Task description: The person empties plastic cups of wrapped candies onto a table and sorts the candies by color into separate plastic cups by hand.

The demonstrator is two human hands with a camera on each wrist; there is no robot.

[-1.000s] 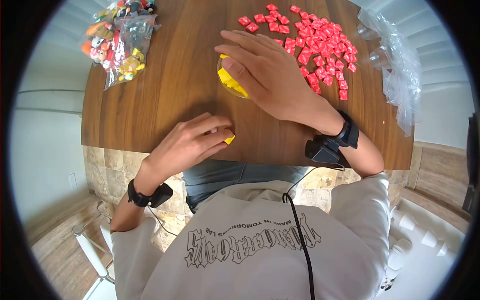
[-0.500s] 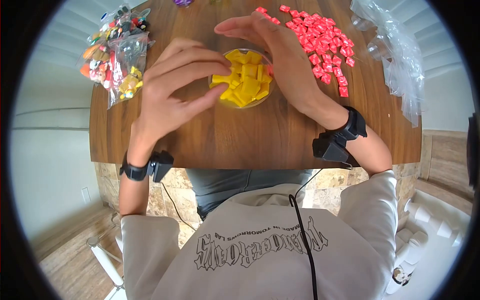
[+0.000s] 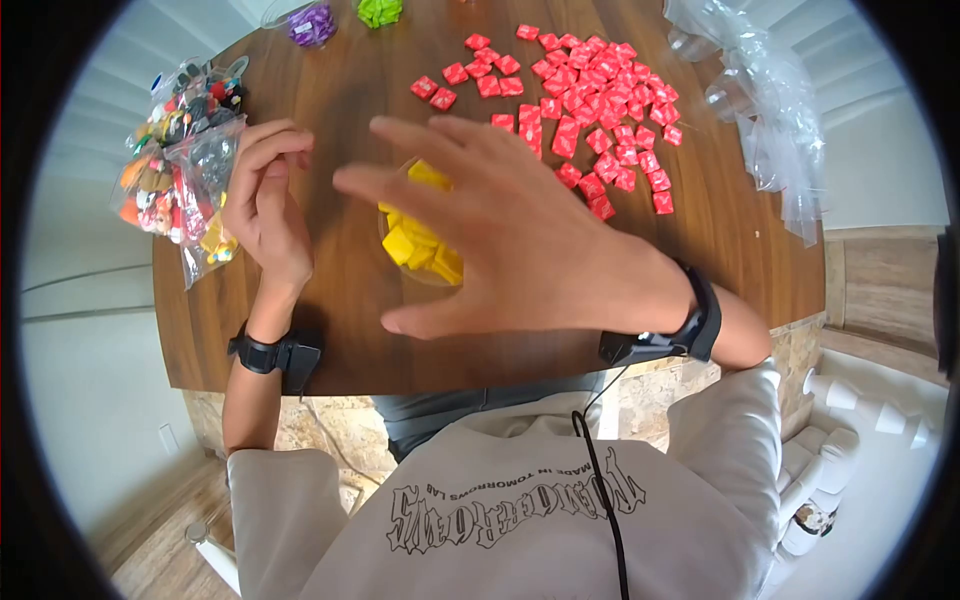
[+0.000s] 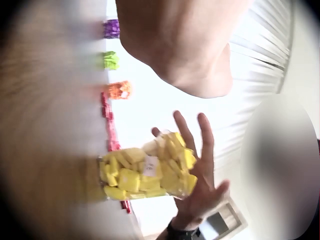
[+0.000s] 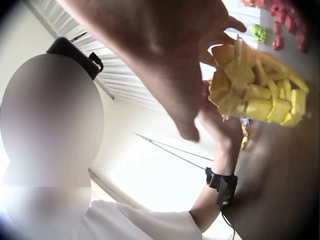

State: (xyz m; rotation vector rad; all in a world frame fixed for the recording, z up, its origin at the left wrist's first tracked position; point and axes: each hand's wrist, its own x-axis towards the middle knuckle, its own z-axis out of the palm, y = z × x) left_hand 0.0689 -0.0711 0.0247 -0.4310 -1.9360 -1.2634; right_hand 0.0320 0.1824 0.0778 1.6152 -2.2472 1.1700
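A clear container filled with yellow wrapped pieces stands on the table, heaped to its top. The right hand, fingers spread, hovers over and beside it in the head view, covering part of it. In the right wrist view a gap shows between the thumb and the container. To the container's left, the left hand is raised with loosely bent fingers and nothing visible in it, near the bags of small figures.
Many red wrapped pieces lie spread on the table at the right. Purple pieces and green pieces stand at the far edge. An orange group shows in the left wrist view. Clear plastic lies far right.
The left hand has moved away from the yellow pieces to the left; the yellow piece it held a second ago is no longer in it. The right hand has come over the container, fingers spread.
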